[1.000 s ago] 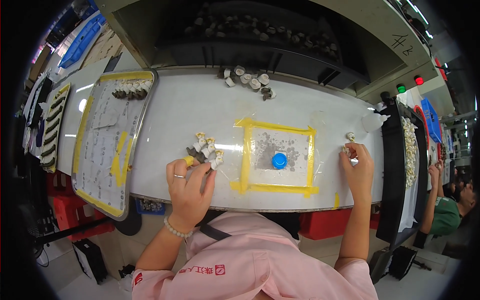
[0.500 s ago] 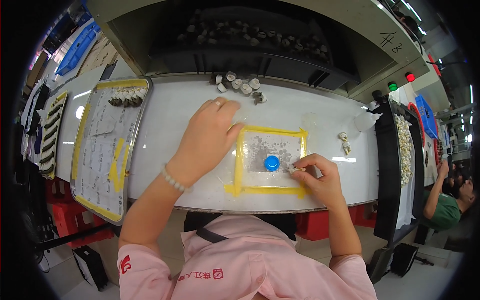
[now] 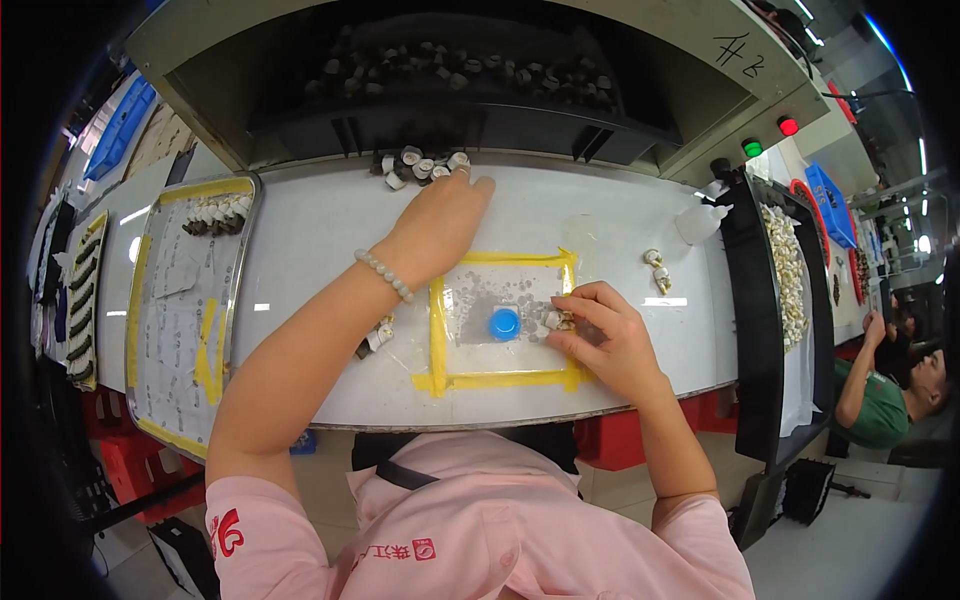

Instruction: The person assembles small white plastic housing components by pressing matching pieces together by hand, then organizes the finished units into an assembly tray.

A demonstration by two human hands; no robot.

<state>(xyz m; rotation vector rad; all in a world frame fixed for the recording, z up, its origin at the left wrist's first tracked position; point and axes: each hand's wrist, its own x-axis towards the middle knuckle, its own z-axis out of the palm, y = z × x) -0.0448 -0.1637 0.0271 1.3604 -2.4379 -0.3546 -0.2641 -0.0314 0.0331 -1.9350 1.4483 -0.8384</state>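
Observation:
My left hand, with a beaded bracelet at its wrist, reaches over the table to a small pile of white-capped pieces with dark ends. Its fingertips are hidden by the hand itself. Between the thumb and fingers of my right hand is a small whitish piece, low over the right part of a yellow-taped square. Inside that square stands a round blue cap, among grey ring-shaped marks. A few similar pieces lie beside my left forearm.
A metal tray with a row of pieces is at left. At right are two joined pieces, a white squeeze bottle and a black bin of pieces. A machine housing spans the back. Another person sits far right.
My left hand has moved forward onto the pile at the back. The right hand stays at the taped square with its small piece. The whole view has shifted slightly.

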